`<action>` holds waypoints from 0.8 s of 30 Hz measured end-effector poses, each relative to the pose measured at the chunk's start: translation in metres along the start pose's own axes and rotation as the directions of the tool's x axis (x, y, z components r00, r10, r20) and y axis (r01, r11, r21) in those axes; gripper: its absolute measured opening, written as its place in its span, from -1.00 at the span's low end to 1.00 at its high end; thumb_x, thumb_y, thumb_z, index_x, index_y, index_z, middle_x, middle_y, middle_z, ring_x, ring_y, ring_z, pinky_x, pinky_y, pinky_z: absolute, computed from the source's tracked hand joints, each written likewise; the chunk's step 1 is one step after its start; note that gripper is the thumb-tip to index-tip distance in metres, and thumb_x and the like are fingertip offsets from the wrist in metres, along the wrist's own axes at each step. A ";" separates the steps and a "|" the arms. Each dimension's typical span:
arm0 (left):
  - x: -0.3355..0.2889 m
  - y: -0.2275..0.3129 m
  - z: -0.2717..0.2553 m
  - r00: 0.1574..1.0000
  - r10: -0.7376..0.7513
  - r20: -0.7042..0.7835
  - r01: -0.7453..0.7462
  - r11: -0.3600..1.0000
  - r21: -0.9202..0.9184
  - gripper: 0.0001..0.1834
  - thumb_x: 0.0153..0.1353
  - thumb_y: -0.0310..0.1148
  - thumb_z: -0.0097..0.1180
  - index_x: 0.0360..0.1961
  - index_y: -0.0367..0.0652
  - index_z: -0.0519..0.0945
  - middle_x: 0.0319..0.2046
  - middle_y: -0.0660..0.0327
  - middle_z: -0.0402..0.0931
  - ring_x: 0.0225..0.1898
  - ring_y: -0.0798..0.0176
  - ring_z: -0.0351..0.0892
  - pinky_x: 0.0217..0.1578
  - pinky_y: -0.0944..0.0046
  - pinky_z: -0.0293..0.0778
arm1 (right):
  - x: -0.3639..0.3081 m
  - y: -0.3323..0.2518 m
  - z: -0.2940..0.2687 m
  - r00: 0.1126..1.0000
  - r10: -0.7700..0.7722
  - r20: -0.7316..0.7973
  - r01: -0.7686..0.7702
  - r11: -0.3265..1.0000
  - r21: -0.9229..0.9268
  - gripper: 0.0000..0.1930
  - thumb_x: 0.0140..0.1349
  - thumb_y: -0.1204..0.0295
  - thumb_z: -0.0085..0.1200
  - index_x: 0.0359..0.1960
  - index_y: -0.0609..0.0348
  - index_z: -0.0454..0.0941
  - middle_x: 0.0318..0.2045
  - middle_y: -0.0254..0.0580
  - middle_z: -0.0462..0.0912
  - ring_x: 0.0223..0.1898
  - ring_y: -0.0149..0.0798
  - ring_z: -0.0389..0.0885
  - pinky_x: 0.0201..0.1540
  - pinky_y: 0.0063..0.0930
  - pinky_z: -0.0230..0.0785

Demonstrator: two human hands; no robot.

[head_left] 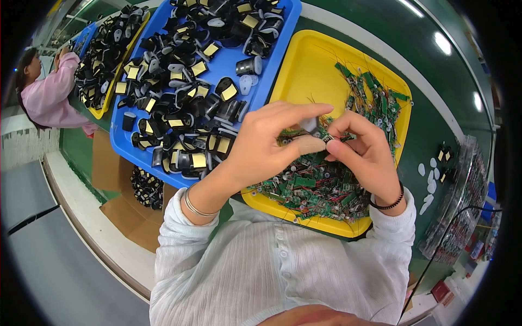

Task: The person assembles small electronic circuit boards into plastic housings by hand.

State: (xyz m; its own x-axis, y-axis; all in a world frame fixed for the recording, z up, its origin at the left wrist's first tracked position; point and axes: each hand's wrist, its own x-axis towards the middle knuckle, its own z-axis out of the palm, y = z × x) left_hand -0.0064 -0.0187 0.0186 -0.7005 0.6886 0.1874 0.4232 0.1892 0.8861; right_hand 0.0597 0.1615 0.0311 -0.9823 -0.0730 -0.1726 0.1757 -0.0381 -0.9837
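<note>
While the blue tray (228,61) of black cases (247,66) is filling the upper left of the frame, the yellow tray (302,65) of circuit boards (304,181) is lying right of centre, both presumably standing close for easy reach. Over the yellow tray, the left hand (266,138) is coming in from the left, pinching a blurred small case (310,125) between thumb and forefinger, seemingly to steady it; the right hand (370,146), its wrist bending inward and fingers curling, is pinching a small board (327,136) beside that case, near the frame's centre, apparently for fine control.
</note>
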 end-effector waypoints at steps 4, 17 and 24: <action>0.005 -0.021 -0.015 0.971 0.056 -0.234 0.014 0.958 0.285 -0.51 0.00 -0.22 0.14 -0.06 -0.23 0.36 -0.21 0.07 0.43 -0.06 0.03 0.30 -0.05 0.15 0.25 | 0.024 -0.016 -0.033 0.993 -0.114 -0.026 0.097 0.928 -0.361 -0.91 0.03 0.52 0.07 -0.42 0.23 0.46 -0.48 -0.39 0.45 -0.42 -0.56 0.42 -0.45 -0.73 0.29; 0.016 -0.076 -0.028 0.956 0.001 -0.293 0.228 0.624 0.747 -0.53 0.02 -0.37 0.06 0.03 0.05 0.37 -0.02 0.08 0.35 -0.02 -0.06 0.28 -0.09 0.08 0.34 | 0.184 0.042 -0.242 0.850 -0.418 -0.320 -0.310 0.094 -0.946 -0.78 0.04 0.23 0.05 -0.31 0.01 0.53 -0.40 -0.19 0.57 -0.31 -0.11 0.53 -0.26 -0.27 0.38; 0.011 -0.073 -0.029 0.962 -0.023 -0.272 0.236 0.571 0.786 -0.64 -0.04 -0.40 0.12 -0.14 0.07 0.43 -0.21 0.16 0.41 -0.23 0.04 0.41 -0.29 0.11 0.41 | 0.110 -0.001 -0.112 0.765 -0.601 0.231 0.394 0.152 -0.906 -0.75 -0.01 0.31 0.11 -0.28 0.08 0.51 -0.33 -0.19 0.54 -0.22 -0.13 0.46 -0.14 -0.35 0.30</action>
State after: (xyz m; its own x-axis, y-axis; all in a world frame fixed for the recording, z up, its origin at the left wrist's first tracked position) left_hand -0.0621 -0.0454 -0.0316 -0.8401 0.4673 0.2755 0.5280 0.8210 0.2173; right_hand -0.0561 0.2649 0.0073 -0.8417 -0.2635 0.4713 -0.4194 0.8687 -0.2634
